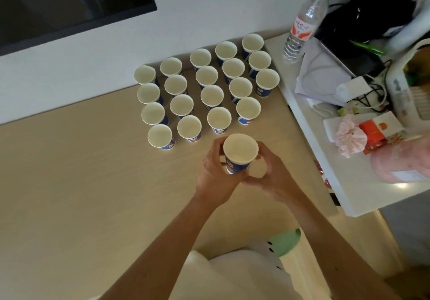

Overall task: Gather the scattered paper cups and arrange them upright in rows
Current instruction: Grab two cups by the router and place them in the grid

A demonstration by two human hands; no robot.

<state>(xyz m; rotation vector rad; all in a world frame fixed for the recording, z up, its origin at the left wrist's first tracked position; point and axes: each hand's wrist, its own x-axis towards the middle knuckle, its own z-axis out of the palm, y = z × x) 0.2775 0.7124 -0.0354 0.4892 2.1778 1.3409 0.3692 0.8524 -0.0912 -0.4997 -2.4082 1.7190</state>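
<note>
Several blue-and-white paper cups (212, 96) stand upright in rows on the beige tabletop (81, 171), near the wall. One more upright paper cup (239, 152) is held just in front of the rows, near the right end of the front row. My left hand (215, 174) grips its left side and base. My right hand (272, 174) curls round its right side, fingers under the rim. I cannot tell whether the cup touches the table.
A raised white shelf (344, 183) borders the table on the right, crowded with a water bottle (302, 27), papers, cables, a charger, boxes and a pink bag. A dark screen (58, 4) hangs on the wall at upper left.
</note>
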